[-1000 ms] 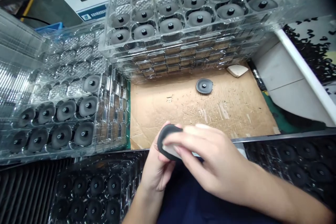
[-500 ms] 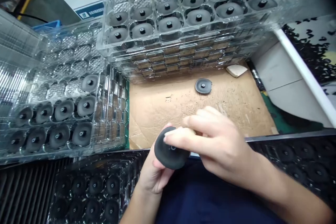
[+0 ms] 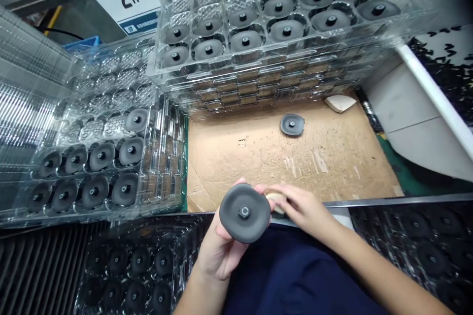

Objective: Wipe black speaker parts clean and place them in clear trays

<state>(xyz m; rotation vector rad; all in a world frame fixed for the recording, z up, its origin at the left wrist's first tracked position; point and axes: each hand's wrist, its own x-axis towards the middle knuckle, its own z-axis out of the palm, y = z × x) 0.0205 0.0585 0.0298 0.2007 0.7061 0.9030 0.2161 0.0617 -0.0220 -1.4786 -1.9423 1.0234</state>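
Note:
A round black rubber disc (image 3: 236,224) with a short central stem faces up towards me. My left hand (image 3: 218,251) grips it from beneath and along its left edge. Beside the disc's right edge, my right hand (image 3: 303,209) is closed around a small cream-coloured pad (image 3: 275,199), partly hidden by the fingers. The pad is at or very near the disc's rim; whether it touches cannot be made out. Another black disc (image 3: 291,130), also stem up, lies on the cardboard sheet (image 3: 229,162) beyond my hands.
Stacked clear trays (image 3: 207,69) holding black discs stand at the back. More clear trays (image 3: 144,177) are at the left. Dark trays of discs (image 3: 125,261) sit low in front. A whitish wedge (image 3: 340,103) lies on the cardboard. Small black pieces (image 3: 443,64) are scattered far right.
My right hand has moved off the disc's face to its right edge, so the stem shows fully. The view has shifted slightly. My left hand keeps its hold.

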